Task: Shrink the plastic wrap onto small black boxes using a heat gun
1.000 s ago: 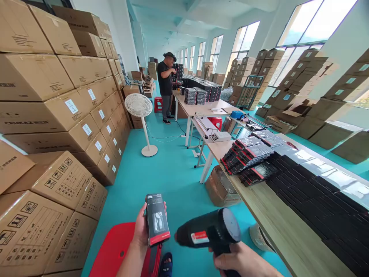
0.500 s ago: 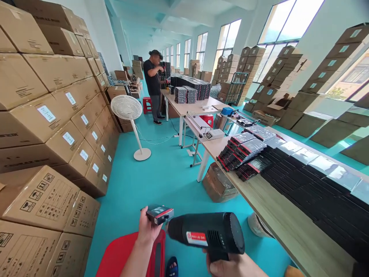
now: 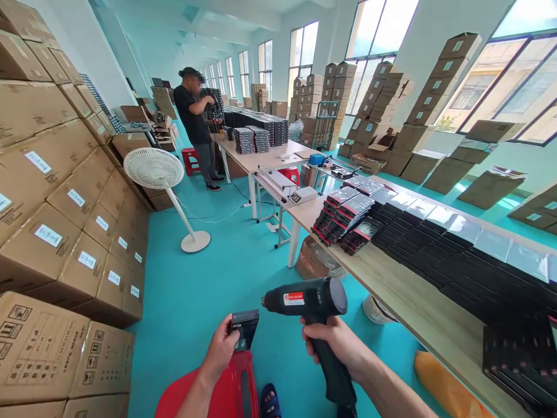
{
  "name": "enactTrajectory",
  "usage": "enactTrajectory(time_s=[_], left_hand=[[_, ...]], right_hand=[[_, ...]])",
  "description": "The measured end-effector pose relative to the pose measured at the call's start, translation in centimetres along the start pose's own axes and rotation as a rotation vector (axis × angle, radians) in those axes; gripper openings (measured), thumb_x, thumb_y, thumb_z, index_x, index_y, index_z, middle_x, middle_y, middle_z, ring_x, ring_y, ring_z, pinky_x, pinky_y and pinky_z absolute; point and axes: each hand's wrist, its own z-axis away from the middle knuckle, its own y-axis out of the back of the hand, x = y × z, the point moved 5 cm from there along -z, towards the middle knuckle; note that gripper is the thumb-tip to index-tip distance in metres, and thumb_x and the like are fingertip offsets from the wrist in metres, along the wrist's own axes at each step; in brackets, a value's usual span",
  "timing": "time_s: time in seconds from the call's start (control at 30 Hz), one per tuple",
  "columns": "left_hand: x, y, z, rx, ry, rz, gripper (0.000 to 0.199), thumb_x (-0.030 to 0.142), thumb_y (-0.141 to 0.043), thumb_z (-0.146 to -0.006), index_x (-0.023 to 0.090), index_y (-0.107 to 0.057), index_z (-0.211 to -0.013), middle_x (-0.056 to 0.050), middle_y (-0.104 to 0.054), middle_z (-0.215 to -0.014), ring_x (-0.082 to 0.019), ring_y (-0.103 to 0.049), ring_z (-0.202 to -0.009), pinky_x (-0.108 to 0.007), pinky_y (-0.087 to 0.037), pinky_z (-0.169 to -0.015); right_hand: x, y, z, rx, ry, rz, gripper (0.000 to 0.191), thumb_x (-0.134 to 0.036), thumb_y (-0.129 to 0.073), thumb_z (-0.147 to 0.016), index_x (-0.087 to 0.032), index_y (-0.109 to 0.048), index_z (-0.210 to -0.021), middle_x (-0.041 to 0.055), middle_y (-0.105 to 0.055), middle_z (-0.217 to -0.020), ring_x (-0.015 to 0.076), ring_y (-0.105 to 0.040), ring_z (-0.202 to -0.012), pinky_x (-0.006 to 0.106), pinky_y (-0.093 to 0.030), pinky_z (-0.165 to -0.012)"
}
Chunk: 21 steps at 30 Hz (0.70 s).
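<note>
A black heat gun point(image 3: 300, 297) with a red-and-white label is gripped by its handle in my right hand point(image 3: 333, 342). Its nozzle points left, toward a small black box point(image 3: 246, 325) that stands upright in my left hand point(image 3: 223, 345). The thumb lies across the box's face and the other fingers go behind it. A short gap separates nozzle and box. Below the box is a red plastic stool point(image 3: 235, 383). To the right, a wooden table point(image 3: 391, 284) carries stacks of shiny, film-covered black boxes point(image 3: 348, 212) and long rows of dark ones.
Cardboard cartons point(image 3: 56, 226) are piled along the left wall. A white standing fan point(image 3: 154, 168) is ahead on the teal floor. A co-worker point(image 3: 195, 125) stands at a farther table. A white bucket point(image 3: 376, 310) and a carton point(image 3: 315, 258) sit beneath the near table's edge.
My left hand has turned the box from lying flattish to upright. The heat gun has moved up and farther from me, showing its handle. The view has swung to the right.
</note>
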Motion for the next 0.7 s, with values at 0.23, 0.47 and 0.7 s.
enactTrajectory(time_s=[0.23, 0.47, 0.7], left_hand=[[1.0, 1.3, 0.6, 0.015, 0.006, 0.032, 0.037, 0.012, -0.065, -0.062, 0.015, -0.072, -0.099, -0.004, -0.075, -0.08, -0.023, -0.068, -0.072, -0.032, -0.052, -0.064], [-0.1, 3.9, -0.5, 0.17, 0.141, 0.315, 0.018, 0.013, -0.052, -0.068, 0.018, -0.064, -0.08, 0.0, -0.066, -0.061, -0.019, -0.062, -0.052, -0.031, -0.05, -0.054], [-1.7, 4.2, -0.1, 0.153, 0.256, 0.448, 0.028, 0.018, -0.048, -0.079, 0.016, -0.066, -0.101, -0.004, -0.066, -0.069, -0.017, -0.063, -0.055, -0.029, -0.051, -0.051]], right_hand=[[-0.6, -0.6, -1.1, -0.143, -0.021, -0.017, 0.034, -0.033, -0.072, -0.067, -0.015, -0.062, -0.094, 0.0013, -0.065, -0.073, 0.0148, -0.059, -0.059, 0.027, -0.046, -0.051], [1.7, -2.7, 1.3, -0.301, -0.124, 0.11, 0.02, -0.021, -0.07, -0.064, -0.017, -0.064, -0.083, -0.0022, -0.063, -0.058, 0.0139, -0.054, -0.047, 0.026, -0.043, -0.045], [5.3, -2.2, 3.2, -0.279, -0.19, 0.204, 0.014, -0.024, -0.063, -0.065, -0.019, -0.063, -0.077, -0.004, -0.057, -0.056, 0.0119, -0.049, -0.049, 0.024, -0.039, -0.048]])
